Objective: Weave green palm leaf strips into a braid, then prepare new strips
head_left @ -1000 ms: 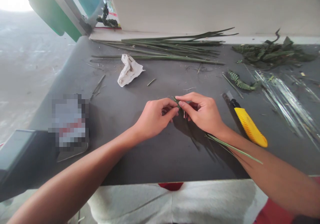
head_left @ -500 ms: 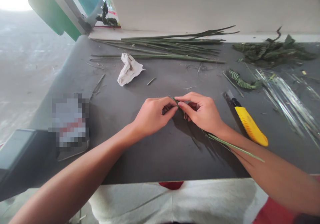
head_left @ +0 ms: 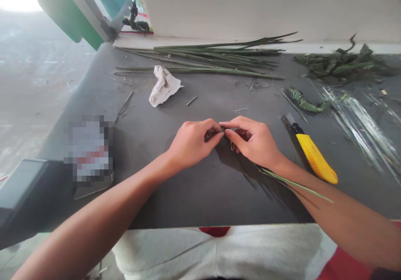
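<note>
Over the middle of the dark grey table (head_left: pixel 188 200), my left hand (head_left: pixel 197 142) and my right hand (head_left: pixel 252 138) meet fingertip to fingertip. Both pinch a thin green leaf strip (head_left: pixel 293 182) whose loose end trails out below my right wrist, along the forearm. The part between the fingertips is mostly hidden. To the right of my right hand lies a yellow utility knife (head_left: pixel 316 159) with its blade pointing away from me. Beyond it rests a small woven green leaf piece (head_left: pixel 303 100), curved and ridged.
Long green leaf strips (head_left: pixel 203 56) lie along the back. A crumpled white tissue (head_left: pixel 164 88) is at left of centre. Leaf scraps (head_left: pixel 344 65) and clear shiny strips (head_left: pixel 360 125) cover the right side. A blurred-out device (head_left: pixel 90 150) sits at the left.
The camera view has shifted very slightly. Both hands keep their pinch at the same place, with only a small movement of the fingertips.
</note>
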Demonstrator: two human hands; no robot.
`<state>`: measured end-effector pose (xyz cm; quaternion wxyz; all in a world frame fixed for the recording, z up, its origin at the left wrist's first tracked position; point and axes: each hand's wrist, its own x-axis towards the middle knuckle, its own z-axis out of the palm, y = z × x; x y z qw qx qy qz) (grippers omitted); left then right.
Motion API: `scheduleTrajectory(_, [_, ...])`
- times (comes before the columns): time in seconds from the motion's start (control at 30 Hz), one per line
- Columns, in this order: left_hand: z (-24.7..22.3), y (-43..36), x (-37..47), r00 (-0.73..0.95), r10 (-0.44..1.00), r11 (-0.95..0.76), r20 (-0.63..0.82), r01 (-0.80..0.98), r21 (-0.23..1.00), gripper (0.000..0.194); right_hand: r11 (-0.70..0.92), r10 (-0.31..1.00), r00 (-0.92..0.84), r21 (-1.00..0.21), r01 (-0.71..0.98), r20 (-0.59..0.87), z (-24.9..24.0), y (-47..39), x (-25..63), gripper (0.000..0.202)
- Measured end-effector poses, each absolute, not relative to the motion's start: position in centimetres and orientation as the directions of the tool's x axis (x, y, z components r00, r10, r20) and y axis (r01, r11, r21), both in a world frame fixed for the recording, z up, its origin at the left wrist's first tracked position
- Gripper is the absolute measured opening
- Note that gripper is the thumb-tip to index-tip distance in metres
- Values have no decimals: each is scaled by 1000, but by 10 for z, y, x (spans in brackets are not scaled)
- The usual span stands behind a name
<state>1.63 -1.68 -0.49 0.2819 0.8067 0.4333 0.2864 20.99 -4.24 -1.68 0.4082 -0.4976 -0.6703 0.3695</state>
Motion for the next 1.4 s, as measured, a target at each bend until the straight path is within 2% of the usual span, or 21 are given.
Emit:
scheduleTrajectory(0.4, [-6, -16, 15, 452, 858, -473, 244, 513, 716, 3, 188, 976, -166, -922, 339, 138, -15, -43, 209, 23])
scheduleTrajectory(0.6, [-6, -13, 13, 439, 860, -476, 261, 502, 722, 2, 94, 988, -148, -954, 286, 53, -15, -44, 209, 29])
scheduleTrajectory(0.9, [-2, -1, 7, 492, 847, -484, 201, 558, 674, 15, -40, 986, -153, -980, 193, -70, -14, -40, 211, 30])
scheduleTrajectory(1.1, [-3, 0, 7, 436, 872, -459, 224, 569, 682, 17, -93, 981, -159, -987, 132, -114, -10, -39, 211, 28])
scheduleTrajectory(1.4, [0, 1, 8, 309, 927, -337, 210, 451, 826, 18, -133, 981, -135, -989, 61, -140, -6, -39, 208, 30])
